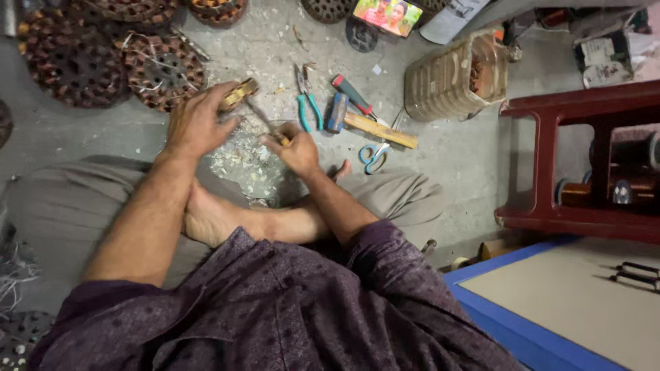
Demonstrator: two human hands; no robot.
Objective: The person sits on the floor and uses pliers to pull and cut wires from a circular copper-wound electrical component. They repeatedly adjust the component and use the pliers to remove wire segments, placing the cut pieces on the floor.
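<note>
I sit cross-legged on a grey floor. My left hand (198,122) presses down on a small brown round part (238,93), gripping it against the floor. My right hand (295,148) is closed around a thin metal tool with a wooden handle (265,122), whose tip points up-left into that part. Pale scraps and shavings (240,159) lie scattered under and between both hands.
Teal-handled pliers (309,103), a red-handled screwdriver (352,94), a hammer with a wooden handle (371,126) and blue scissors (373,155) lie just beyond my right hand. Round wound stators (72,58) sit far left. A phone (388,15), a ribbed container (454,79) and a dark red stool (577,165) stand right.
</note>
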